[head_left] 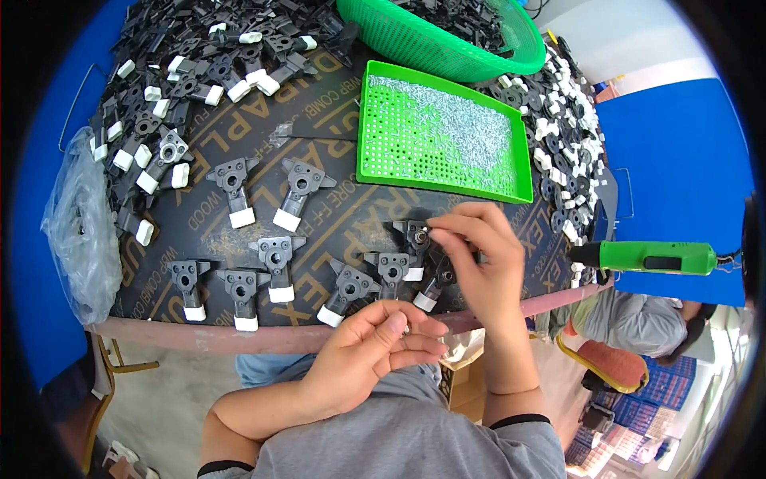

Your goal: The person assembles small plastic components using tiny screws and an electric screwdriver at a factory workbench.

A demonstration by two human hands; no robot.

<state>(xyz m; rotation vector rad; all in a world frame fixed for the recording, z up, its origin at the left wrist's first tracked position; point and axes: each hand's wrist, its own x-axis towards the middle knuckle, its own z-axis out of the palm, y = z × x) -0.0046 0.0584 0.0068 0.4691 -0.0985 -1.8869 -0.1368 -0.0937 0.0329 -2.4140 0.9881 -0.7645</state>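
My right hand [481, 255] reaches over a row of black plastic brackets with white end caps and pinches something small, too tiny to make out, at the round hole of one bracket [414, 236]. My left hand [381, 345] rests curled at the near table edge, its fingers closed, possibly around small screws that I cannot see clearly. Two more brackets [349, 289] lie just ahead of it. A green perforated tray [375, 172] holding a heap of small silver screws [467, 120] lies beyond my right hand.
Several loose brackets [278, 259] lie in rows on the dark board. Piles of the same parts fill the far left [171, 72] and right [566, 136]. A green mesh basket [415, 40] stands behind. A green electric screwdriver [650, 257] hangs at right, a clear plastic bag [76, 223] at left.
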